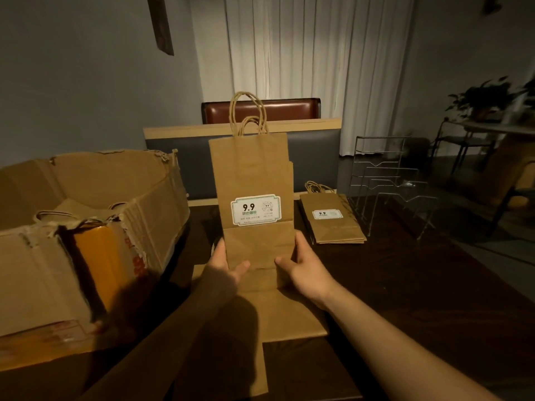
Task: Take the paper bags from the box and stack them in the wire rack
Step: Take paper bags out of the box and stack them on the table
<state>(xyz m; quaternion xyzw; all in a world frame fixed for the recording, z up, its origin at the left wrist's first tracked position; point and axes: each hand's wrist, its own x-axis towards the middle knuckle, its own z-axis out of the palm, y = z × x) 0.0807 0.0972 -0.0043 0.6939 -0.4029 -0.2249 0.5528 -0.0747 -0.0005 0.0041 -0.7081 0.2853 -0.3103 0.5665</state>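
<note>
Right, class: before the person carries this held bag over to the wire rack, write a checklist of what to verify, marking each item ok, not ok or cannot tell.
1. Both hands hold the bag: ok. The left hand and right hand grip the lower edges of the held paper bag.
2. Bag folded flat: ok.
3. Handles free: ok, they stand above the top edge.
4. Wire rack has free slots: ok, no bags in it.
5. Path to the rack clear: not ok, a flat stack of bags lies beside it.
6. More bags left in the cardboard box: ok, handles show inside.
</note>
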